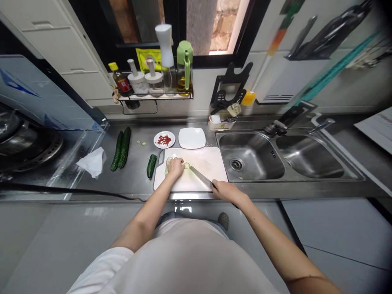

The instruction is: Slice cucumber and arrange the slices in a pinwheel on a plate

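A white cutting board lies flat at the counter's front edge. My right hand is wrapped round the handle of a kitchen knife, whose blade points left across the board. Close to the blade tip lies a pale cucumber slice. My left hand is on the board with its fingers bunched over cucumber slices, which show at its left side; the fingers partly hide them. Left of the board rests a short piece of cucumber with dark green skin.
Two whole cucumbers and a crumpled white tissue lie to the left. Behind the board stand a plate of chopped red pieces and a white square plate. A double sink is at right; a condiment rack hangs above.
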A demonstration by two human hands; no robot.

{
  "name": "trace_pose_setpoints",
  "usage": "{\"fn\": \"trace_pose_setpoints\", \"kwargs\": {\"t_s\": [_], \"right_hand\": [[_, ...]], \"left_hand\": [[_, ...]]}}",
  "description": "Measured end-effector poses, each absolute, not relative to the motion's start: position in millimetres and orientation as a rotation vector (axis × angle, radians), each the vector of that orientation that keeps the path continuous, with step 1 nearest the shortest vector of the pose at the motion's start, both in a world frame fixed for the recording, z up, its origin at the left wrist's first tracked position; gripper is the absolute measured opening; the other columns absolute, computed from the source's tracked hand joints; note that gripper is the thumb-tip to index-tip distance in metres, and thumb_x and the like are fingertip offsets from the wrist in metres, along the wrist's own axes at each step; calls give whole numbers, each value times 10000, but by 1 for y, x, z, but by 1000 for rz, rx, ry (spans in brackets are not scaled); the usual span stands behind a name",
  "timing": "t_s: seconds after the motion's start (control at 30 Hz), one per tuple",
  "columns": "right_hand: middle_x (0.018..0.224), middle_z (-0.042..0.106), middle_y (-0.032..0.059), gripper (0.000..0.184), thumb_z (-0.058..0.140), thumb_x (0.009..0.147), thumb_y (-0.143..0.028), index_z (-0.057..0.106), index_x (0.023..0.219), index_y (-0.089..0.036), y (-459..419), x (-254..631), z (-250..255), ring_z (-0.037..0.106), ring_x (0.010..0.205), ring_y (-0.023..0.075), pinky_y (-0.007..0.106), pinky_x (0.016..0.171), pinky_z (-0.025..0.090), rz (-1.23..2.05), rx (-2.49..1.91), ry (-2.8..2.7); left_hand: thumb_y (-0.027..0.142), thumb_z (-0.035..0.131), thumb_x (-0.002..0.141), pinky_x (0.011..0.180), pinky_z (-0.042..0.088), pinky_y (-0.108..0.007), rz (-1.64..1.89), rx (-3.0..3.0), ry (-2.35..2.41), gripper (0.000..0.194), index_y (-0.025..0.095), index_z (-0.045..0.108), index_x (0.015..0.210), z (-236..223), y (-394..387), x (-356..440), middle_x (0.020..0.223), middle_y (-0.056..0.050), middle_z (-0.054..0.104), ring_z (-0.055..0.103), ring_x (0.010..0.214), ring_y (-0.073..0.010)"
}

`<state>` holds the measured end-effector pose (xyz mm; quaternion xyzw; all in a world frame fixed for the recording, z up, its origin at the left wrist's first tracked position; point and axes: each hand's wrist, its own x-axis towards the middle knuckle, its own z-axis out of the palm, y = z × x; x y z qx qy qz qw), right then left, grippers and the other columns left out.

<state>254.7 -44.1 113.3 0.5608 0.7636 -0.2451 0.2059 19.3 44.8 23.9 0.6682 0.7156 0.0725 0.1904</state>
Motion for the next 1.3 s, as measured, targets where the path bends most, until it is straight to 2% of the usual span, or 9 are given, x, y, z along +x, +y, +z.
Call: {"fn": "trace_pose_setpoints", "kwargs": {"t_s": [0.23,0.5,0.7,0.9,1.1,1.3], "right_hand": [[1071,678,138,279,371,962,-346,540,1108,-180,-64,253,97,631,977,240,268,695,352,-772,1703,2111],[1048,687,104,329,304,992,-427,528,1093,-209,-66,241,81,629,947,217,254,643,313,-835,2028,2003],[1044,685,102,332,320,988,-437,534,1092,-206,-60,240,74,621,935,211,249,653,311,-859,2022,2031],[1021,680,104,335,314,984,-439,537,1067,-204,-58,245,70,619,910,216,255,642,307,-855,2015,2047],[1045,680,107,343,297,984,-429,536,1084,-203,-54,241,72,621,930,225,263,641,320,-842,1989,2037],[1046,681,102,344,294,986,-438,533,1083,-209,-52,235,74,624,937,223,257,626,314,-828,1961,2054]], "left_hand": [[328,544,848,964,301,-449,245,1910,2018,241,245,654,1046,22,36,27,1114,-89,632,533,1103,-285],[250,538,842,927,319,-439,217,1826,2019,136,224,638,930,23,43,33,1062,-81,653,550,1070,-282],[221,528,843,918,331,-397,268,1742,2008,103,229,630,849,31,43,33,938,-44,705,598,970,-235],[338,595,832,926,351,-366,424,1580,1995,106,239,632,832,34,30,29,851,-3,702,624,893,-193],[322,622,810,833,404,-297,545,1465,1948,89,234,637,814,34,3,22,813,22,693,627,808,-145],[344,631,797,787,406,-274,524,1411,2013,108,237,635,796,30,-28,-6,781,39,686,625,797,-142]]}}
